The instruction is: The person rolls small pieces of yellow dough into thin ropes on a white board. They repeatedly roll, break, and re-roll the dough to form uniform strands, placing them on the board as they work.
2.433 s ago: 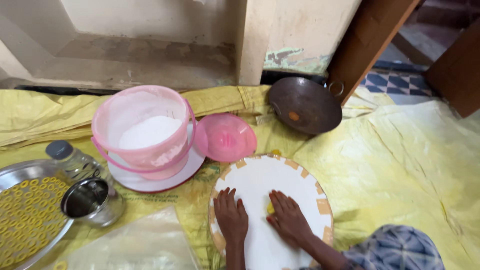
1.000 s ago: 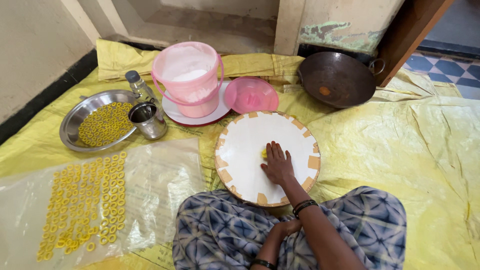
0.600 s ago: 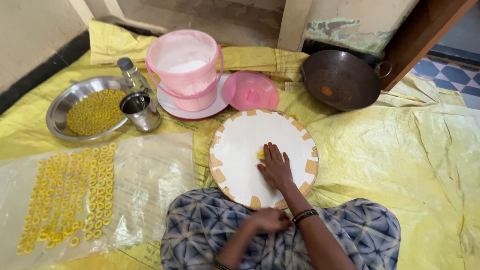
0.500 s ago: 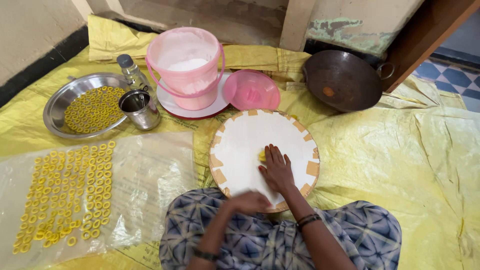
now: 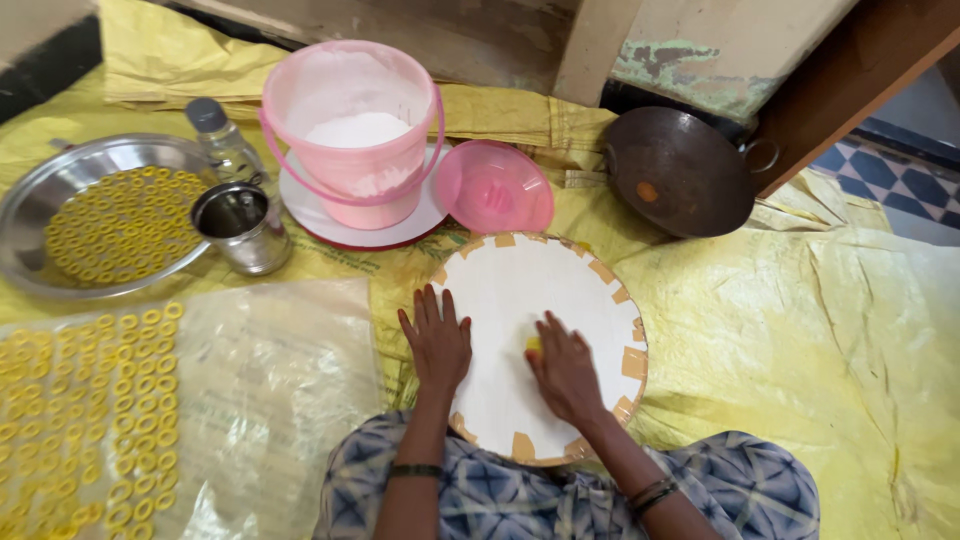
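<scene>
Pink lid [image 5: 494, 187] just beyond board [image 5: 520, 290]

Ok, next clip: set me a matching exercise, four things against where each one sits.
Things:
1. bucket
2. wok
3. left hand
4. cup

Places:
A. flat on the round board
B. far right, near the wooden post
C. on a white plate
D. beside the steel tray of yellow rings

Pairs: 1-C, 2-B, 3-A, 4-D

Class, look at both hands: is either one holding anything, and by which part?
Neither grips anything. The left hand lies flat on the round white board; the right hand presses a small yellow dough piece under its fingers.
</scene>
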